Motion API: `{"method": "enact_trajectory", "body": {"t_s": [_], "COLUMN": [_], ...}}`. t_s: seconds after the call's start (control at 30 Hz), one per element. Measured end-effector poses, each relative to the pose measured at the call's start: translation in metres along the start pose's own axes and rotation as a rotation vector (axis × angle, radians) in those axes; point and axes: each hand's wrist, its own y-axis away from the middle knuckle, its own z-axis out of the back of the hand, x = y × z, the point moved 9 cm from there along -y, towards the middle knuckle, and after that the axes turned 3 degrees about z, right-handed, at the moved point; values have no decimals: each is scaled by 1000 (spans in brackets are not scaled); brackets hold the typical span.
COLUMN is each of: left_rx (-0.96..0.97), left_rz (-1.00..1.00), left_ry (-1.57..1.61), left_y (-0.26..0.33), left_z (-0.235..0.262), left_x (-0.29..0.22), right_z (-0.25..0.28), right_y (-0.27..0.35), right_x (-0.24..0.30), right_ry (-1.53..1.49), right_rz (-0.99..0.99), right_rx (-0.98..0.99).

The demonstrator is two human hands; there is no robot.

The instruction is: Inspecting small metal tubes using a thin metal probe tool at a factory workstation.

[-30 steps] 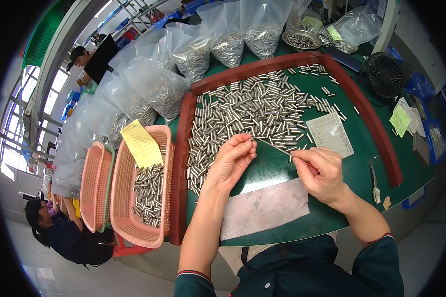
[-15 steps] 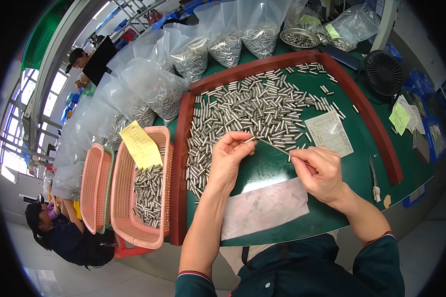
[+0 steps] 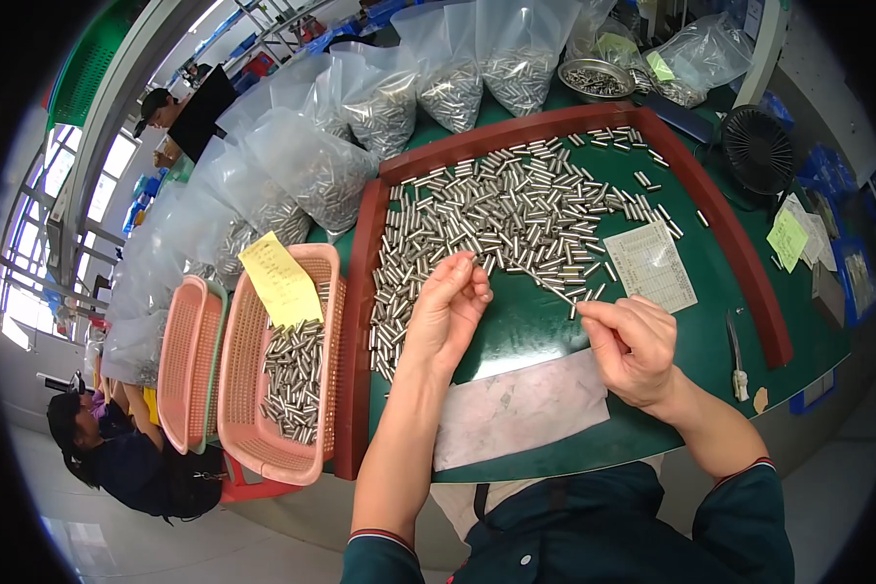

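Note:
My right hand [image 3: 638, 346] pinches the end of a thin metal rod [image 3: 553, 290], which slants up and left above the green table. My left hand [image 3: 446, 307] is raised at the near edge of the pile, palm turned inward, thumb and fingers curled together. Whatever lies between those fingertips, if anything, is hidden. Short shiny metal pins [image 3: 496, 204] are heaped beyond both hands. Below them, a pale cloth-like strip [image 3: 526, 409] lies on the green tabletop [image 3: 516, 336].
A dark red frame [image 3: 359, 321] borders the pile. Pink baskets [image 3: 232, 389] stand left, one holding pins. Clear bags of pins [image 3: 384, 107] line the back. A printed sheet [image 3: 650, 265], a knife [image 3: 736, 355] and a black fan [image 3: 755, 148] are rightward. People sit at far left.
My left hand has drawn back from the rod's far end and its fingers have turned upward. A pin seen at its fingertips before no longer shows. The right hand shifted slightly right and down.

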Motion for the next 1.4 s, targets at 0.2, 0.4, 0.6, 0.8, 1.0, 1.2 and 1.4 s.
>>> {"method": "enact_trajectory", "body": {"t_s": [0.2,0.4,0.6,0.8,1.0,1.2,1.4], "left_rx": [109,113,123,117,59,17,42], "left_rz": [171,211,210,198,85,-128,-197], "left_ry": [221,199,159,112,-149,-205,-113], "left_y": [-1,-1,1,2,3,3,7], "left_z": [-7,-9,-11,-13,-12,-16,-20], "left_x": [21,27,28,27,19,5,2], "right_z": [-4,-6,-7,-9,-9,-12,-38], "right_y": [1,1,1,3,4,16,44], "right_x": [-1,-4,-3,-5,-6,-35,-62], "right_ry": [-11,-5,-5,5,22,-289,-963], "right_rz": [-1,-20,-23,-38,-33,-447,-1041], "right_rx": [33,66,72,85,76,37,0]}}
